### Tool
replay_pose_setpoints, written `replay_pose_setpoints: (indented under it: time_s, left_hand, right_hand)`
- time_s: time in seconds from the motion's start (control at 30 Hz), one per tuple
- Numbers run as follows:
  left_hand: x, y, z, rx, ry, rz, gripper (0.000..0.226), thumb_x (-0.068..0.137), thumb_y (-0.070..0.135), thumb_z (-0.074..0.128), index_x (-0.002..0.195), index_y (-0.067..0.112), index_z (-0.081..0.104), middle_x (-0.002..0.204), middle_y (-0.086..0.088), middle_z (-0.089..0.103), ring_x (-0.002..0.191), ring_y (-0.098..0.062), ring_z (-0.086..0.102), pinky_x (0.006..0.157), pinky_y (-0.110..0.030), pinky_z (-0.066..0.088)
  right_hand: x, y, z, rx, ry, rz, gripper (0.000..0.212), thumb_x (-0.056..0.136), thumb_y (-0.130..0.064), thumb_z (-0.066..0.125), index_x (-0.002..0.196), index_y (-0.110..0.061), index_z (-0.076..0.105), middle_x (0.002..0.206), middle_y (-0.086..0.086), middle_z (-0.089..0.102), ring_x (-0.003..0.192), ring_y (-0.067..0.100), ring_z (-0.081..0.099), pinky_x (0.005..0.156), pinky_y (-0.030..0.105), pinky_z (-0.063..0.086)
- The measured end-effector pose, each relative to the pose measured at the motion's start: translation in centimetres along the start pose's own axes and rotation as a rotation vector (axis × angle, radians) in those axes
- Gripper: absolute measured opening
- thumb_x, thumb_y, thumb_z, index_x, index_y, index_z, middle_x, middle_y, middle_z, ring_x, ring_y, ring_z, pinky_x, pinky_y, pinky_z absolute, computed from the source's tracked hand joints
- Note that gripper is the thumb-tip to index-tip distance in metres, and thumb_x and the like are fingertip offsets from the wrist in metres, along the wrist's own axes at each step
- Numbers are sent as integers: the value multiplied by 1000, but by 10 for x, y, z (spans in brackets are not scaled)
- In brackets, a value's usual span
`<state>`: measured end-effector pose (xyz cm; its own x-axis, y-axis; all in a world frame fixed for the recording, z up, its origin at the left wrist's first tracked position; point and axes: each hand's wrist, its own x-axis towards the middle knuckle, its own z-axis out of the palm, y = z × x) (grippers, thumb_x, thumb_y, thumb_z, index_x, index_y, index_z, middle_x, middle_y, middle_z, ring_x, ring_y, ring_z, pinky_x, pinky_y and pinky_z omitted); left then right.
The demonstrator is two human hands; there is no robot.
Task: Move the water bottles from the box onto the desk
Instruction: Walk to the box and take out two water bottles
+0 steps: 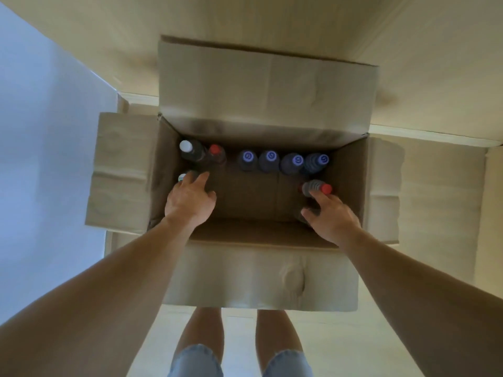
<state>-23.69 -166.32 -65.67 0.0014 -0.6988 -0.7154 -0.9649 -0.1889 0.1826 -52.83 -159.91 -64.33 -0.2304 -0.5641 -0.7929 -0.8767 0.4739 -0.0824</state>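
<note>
An open cardboard box (258, 232) stands on the floor below me with bottles upright inside. Along its far wall stand several bottles with blue-white caps (270, 156), plus a white-capped bottle (186, 146) and a red-capped bottle (215, 149) in the far left corner. My left hand (190, 200) reaches into the left side, its fingers over a bottle with a light cap (181, 177) that is mostly hidden. My right hand (330, 216) is at the right side, fingers curled around a ribbed bottle with a red cap (318, 187), which leans.
The box's four flaps are folded outward; the far flap (266, 88) leans up against pale furniture. A white wall (40, 131) is at the left. My legs (201, 338) stand just behind the near flap. The middle of the box floor is bare cardboard.
</note>
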Motion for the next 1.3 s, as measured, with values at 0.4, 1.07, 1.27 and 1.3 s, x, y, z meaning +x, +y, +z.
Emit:
replay_pose_setpoints:
  time_s: [0.4,1.07,1.27,1.3]
  left_hand:
    - [61,-16,40,82,-28,-128,63,101,47,45,157,36,19,167,-8,9,148,-37,22,115,-51,33]
    - [94,-24,60,152,33,-204,51,97,30,59,143,17,44,148,-13,30,132,-43,34,102,-53,42]
    - [95,-18,58,95,141,-145,41,92,10,67,131,10,54,138,-17,39,119,-41,49,96,-51,49]
    - [95,-16,58,86,158,-120,36,93,8,65,127,9,56,135,-18,41,115,-41,52,95,-51,51]
  right_hand:
    - [85,9,31,-36,31,95,65,96,-53,51,153,-40,24,153,9,29,131,40,43,107,45,41]
    - [119,10,56,-185,185,187,64,91,-21,68,146,-11,37,153,10,23,124,41,45,98,45,45]
    - [123,17,56,-130,244,116,49,89,-10,66,135,-13,47,146,14,31,112,41,54,89,46,48]
    - [123,16,56,-125,242,95,45,90,-9,64,133,-15,49,145,14,32,111,41,56,89,46,49]
